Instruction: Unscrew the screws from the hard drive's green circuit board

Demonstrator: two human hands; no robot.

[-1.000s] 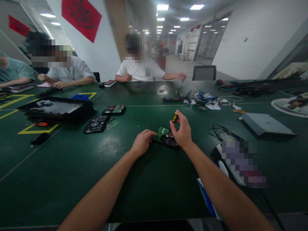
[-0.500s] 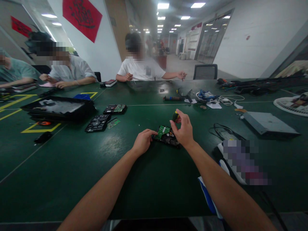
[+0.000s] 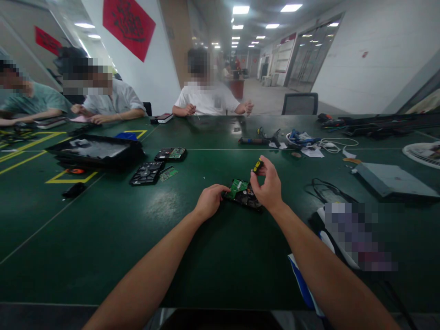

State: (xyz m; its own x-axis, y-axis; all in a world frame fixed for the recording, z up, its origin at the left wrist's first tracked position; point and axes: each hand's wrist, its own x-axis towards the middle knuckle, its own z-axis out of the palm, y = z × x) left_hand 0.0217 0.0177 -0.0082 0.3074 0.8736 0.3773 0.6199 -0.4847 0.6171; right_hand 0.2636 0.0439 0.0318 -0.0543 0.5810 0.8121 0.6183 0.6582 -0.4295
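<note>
A hard drive with a green circuit board on top lies on the dark green table in front of me. My left hand is curled against its left edge, fingers closed on the drive. My right hand hovers over the drive's right side, fingers pinched round the yellow and black handle of a small screwdriver held upright, tip pointing down at the board.
Two more drives and a loose green board lie to the left beside a black tray. Cables and tools sit at the back, a grey flat box at right. Three people sit across the table.
My hands stay on the drive and the screwdriver; the screwdriver handle has turned a little between my fingers. The person opposite has drawn an outstretched arm in. The view has shifted slightly.
</note>
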